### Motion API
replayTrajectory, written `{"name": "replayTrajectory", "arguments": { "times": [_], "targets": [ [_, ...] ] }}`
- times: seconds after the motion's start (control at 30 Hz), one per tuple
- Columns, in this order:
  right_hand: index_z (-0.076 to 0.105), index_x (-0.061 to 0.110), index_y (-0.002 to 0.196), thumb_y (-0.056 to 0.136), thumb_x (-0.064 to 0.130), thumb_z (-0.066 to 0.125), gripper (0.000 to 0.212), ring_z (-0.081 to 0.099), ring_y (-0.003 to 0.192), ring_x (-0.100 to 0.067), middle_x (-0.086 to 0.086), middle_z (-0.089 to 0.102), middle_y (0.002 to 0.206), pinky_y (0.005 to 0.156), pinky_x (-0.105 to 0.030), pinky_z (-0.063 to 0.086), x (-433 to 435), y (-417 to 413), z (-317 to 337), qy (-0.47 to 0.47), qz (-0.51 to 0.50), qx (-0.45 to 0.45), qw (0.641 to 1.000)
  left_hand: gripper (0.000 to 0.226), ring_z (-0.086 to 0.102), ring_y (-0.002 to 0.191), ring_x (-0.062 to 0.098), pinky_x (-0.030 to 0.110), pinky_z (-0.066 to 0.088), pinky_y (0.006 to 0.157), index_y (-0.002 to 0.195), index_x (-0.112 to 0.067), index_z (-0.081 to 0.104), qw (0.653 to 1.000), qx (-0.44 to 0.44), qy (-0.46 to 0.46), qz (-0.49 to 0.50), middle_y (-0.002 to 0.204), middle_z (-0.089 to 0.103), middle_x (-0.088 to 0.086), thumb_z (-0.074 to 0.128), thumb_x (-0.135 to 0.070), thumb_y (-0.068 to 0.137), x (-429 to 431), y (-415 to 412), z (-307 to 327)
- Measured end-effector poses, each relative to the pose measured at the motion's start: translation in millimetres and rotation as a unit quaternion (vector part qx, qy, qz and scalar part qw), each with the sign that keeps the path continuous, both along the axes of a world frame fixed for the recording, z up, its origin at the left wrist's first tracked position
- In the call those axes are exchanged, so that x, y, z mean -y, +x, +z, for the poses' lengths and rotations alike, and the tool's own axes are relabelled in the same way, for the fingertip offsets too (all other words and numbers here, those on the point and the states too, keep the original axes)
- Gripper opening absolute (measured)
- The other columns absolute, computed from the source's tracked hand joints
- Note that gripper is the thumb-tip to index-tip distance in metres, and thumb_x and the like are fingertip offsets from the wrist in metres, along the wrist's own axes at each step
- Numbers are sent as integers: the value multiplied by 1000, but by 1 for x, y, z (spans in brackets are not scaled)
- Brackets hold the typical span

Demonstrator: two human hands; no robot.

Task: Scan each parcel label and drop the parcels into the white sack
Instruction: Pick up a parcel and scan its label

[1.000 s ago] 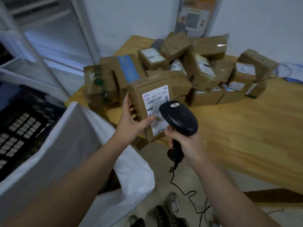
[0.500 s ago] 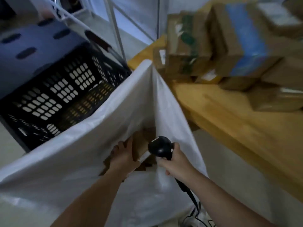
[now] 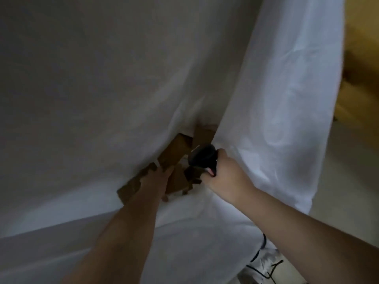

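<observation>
The white sack (image 3: 102,78) fills almost the whole view, and I look down into its open mouth. My left hand (image 3: 155,181) reaches deep inside and grips a tilted brown cardboard parcel (image 3: 174,150). Other brown parcels (image 3: 131,186) lie at the bottom around it, partly hidden by my forearm. My right hand (image 3: 223,173) sits at the sack's right fold, closed around the black barcode scanner (image 3: 203,156), whose head points into the sack. No label is visible on any parcel here.
The wooden table (image 3: 361,58) shows as a blurred strip along the right edge. Pale floor (image 3: 348,181) lies below it. The scanner's black cable (image 3: 264,242) hangs down under my right forearm at the lower right.
The parcel went from in front of the scanner above the table down into the sack. My head dropped closer, so the sack now hides the crate and the parcel pile.
</observation>
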State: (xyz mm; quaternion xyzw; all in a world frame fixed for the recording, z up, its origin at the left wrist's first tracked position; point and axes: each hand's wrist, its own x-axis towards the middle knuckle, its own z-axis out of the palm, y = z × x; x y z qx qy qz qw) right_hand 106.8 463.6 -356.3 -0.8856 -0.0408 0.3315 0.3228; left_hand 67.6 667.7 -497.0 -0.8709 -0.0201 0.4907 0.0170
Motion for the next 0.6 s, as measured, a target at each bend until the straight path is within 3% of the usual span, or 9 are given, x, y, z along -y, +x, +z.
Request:
{"name": "replayTrajectory", "arguments": {
  "times": [0.07,0.17,0.3,0.43,0.53,0.6],
  "targets": [
    [41,13,109,88,29,62,34,62,78,-26,-5,56,85,58,-34,48,0,0,-7,-10,5,1,1000,112,30,136,40,54,37,106,154,-27,1,999,-31,5,14,153,22,14,77,-49,75,2,4,-12],
    [40,15,105,87,28,62,31,60,74,-24,0,53,79,55,-32,45,-1,-1,-11,-13,10,7,1000,77,38,133,35,48,39,107,149,-14,30,997,-58,48,35,146,37,13,55,-56,89,10,11,-20],
    [40,19,101,86,29,63,29,59,73,-20,2,53,78,57,-33,49,3,-6,2,-13,-3,35,999,45,47,125,29,39,42,98,130,-15,53,999,31,41,-6,137,46,8,43,-45,99,22,17,10],
    [40,21,108,87,29,64,32,61,80,-20,-1,58,88,65,-37,53,20,-12,31,-19,-38,37,998,27,53,114,24,34,45,90,121,-14,58,986,135,52,-81,125,52,7,42,-25,102,40,22,63],
    [36,24,104,88,28,64,33,56,77,-18,0,55,88,52,-24,36,36,-20,65,-22,-65,59,996,24,53,109,24,35,44,86,119,-14,56,981,173,35,-85,120,52,7,43,-22,101,61,25,123],
    [34,25,105,89,27,63,34,56,77,-18,1,54,87,53,-23,34,48,-26,92,-16,-84,65,994,24,53,106,25,35,44,83,120,-15,55,975,199,29,-98,118,53,7,45,-19,98,74,25,168]
  ]
}}
